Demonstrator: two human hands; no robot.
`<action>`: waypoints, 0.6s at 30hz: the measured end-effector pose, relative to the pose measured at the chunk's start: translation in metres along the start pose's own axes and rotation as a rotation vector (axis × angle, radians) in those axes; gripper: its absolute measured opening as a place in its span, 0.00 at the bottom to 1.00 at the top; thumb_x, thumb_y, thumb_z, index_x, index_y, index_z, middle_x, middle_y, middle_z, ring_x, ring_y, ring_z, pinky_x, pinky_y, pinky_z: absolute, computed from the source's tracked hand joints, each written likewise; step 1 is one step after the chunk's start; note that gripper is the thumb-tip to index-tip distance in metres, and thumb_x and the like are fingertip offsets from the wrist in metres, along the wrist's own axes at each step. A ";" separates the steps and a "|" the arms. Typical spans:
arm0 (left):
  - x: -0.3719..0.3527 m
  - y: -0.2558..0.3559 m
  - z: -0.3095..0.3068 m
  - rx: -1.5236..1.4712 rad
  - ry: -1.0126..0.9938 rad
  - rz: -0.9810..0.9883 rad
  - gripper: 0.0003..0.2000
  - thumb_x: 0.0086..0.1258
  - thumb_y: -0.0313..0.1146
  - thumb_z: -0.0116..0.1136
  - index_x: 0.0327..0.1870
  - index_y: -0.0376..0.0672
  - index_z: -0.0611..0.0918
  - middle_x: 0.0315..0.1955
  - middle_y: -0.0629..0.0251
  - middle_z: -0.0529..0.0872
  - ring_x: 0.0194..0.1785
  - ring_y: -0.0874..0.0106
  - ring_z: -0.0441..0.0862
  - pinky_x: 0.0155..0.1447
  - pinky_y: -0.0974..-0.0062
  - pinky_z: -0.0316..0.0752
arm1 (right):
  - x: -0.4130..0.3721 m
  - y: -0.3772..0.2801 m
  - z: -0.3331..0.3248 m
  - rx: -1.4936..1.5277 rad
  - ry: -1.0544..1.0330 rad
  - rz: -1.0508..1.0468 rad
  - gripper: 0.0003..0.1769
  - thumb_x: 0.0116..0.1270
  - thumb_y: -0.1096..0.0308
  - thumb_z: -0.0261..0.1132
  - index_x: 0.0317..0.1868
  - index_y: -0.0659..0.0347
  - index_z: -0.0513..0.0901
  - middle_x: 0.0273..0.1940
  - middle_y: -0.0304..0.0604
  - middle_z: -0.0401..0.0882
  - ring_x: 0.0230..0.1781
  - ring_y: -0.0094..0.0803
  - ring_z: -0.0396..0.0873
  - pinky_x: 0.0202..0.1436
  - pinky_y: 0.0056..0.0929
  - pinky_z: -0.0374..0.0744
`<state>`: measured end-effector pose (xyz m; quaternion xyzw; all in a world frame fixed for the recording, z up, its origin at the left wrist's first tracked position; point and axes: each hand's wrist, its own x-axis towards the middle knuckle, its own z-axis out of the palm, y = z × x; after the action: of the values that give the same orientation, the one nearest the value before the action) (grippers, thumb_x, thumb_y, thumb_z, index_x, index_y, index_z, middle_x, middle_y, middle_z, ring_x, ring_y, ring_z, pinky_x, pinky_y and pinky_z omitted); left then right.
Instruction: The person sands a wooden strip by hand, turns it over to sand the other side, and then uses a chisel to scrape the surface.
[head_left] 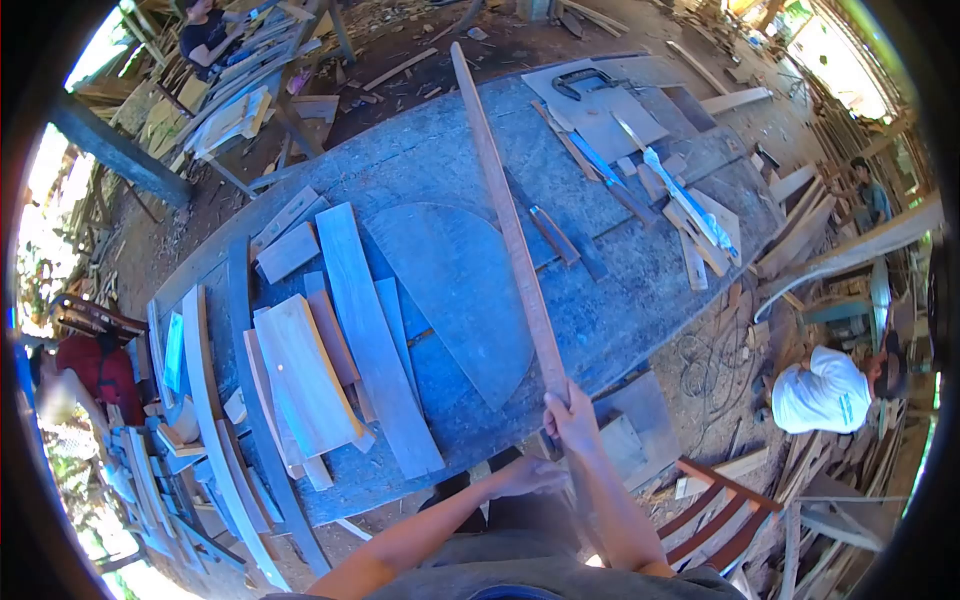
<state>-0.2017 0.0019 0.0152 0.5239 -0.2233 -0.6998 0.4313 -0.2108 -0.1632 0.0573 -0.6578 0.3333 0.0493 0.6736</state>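
My right hand (573,420) is wrapped round the near end of a long, narrow wooden strip (510,230). From there the strip slants up and away across the blue-grey worktable (640,280), its far end reaching past the table's back edge. Close to my body, my left hand (528,477) is slightly blurred, fingers stretched toward the strip's near end. Under the strip, a rounded flat board (440,270) lies on the table. Just right of the strip are dark wooden pieces (555,236). Pale planks (308,370) and a longer board (372,330) lie to the left.
A black C-clamp (585,82) rests on a grey sheet at the back. A blue-and-white wrapped tool (688,200) lies among offcuts at right. A person in white (825,390) is at right; others are at left. A reddish wooden frame (715,515) stands near right.
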 end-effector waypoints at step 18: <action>-0.132 -0.042 -0.046 -0.136 0.598 0.133 0.14 0.81 0.39 0.53 0.56 0.40 0.84 0.44 0.66 0.89 0.42 0.78 0.84 0.48 0.76 0.82 | -0.164 0.009 0.025 -0.838 0.694 -0.285 0.29 0.67 0.67 0.68 0.68 0.53 0.71 0.47 0.56 0.83 0.45 0.59 0.84 0.44 0.55 0.81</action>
<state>-0.1646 0.1411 0.0383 0.6605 -0.0728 -0.4984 0.5568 -0.3328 -0.0775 0.1315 -0.8854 0.3950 -0.1334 0.2055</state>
